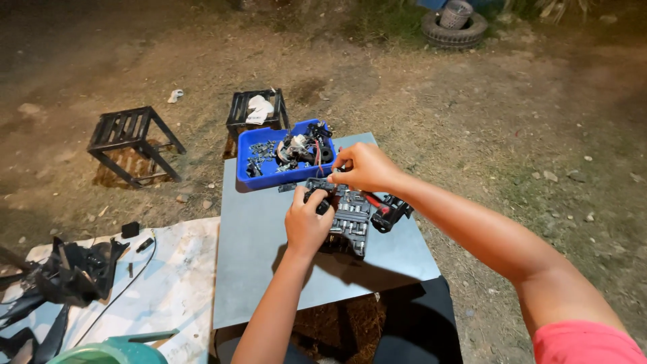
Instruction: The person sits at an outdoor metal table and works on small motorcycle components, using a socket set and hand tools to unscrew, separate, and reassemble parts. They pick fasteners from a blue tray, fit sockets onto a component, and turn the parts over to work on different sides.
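1. Centre of the action is the black socket set [348, 219], an open case of chrome sockets lying flat near the far end of the grey surface [269, 269]; lying open that way, every piece faces up within reach.
2. The left hand [306, 222] sits on the case's near-left corner, its grip clenched round a small dark piece at the top edge; what exactly it pinches I cannot tell; the palm seems to pin the case so it cannot slide.
3. The right hand [364, 167] hovers over the case's far edge, fingers curled in a tight pinch on something small; the item itself is hidden behind the knuckles.
4. Just right of the case lies a red and black tool [387, 210], touching or nearly touching its side, parked close to hand.
5. Beyond the hands sits a blue tray [259, 176] on the far-left corner of the surface, full of small metal parts and a wired component; loose bits are kept corralled there.
6. Out on the dirt ground stand two black metal stools [131, 141], one carrying a white rag; a white sheet [168, 283] to the left holds black plastic panels [67, 273]; an old tyre [453, 30] rests far off at the top.
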